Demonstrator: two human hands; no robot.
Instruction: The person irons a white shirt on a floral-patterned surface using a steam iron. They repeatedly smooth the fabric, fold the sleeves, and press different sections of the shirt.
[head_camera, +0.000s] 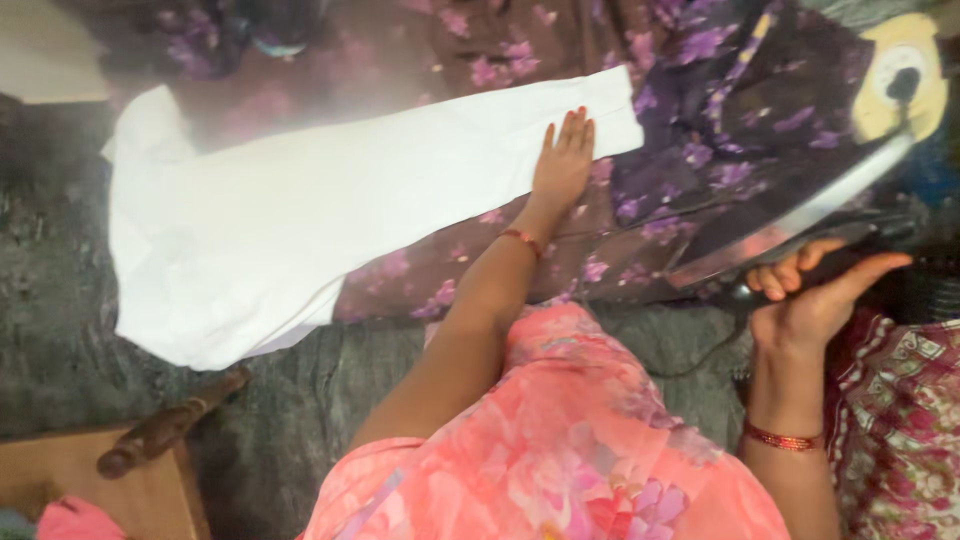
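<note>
Two bare hands in view, well apart. Left hand (563, 165) laid flat, fingers together and extended, palm down on the near edge of a white garment (330, 200), close to its narrow right end; nothing gripped, only pressed. White garment spread from the left of the frame to upper centre, lying on a brown cloth with purple flowers (420, 50), its wide left part hanging over onto a grey surface (60, 330). Right hand (815, 295) at the right edge, fingers curled tight around the handle of a dark clothes iron (800, 210), tilted, shiny soleplate edge showing, off the garment. Red thread (522, 240) on the left wrist, red bangle (782, 438) on the right. Pink floral clothing (560, 450) at bottom centre. Dark wooden handle (170, 425) at lower left. Red patterned fabric (900, 400) at lower right.
</note>
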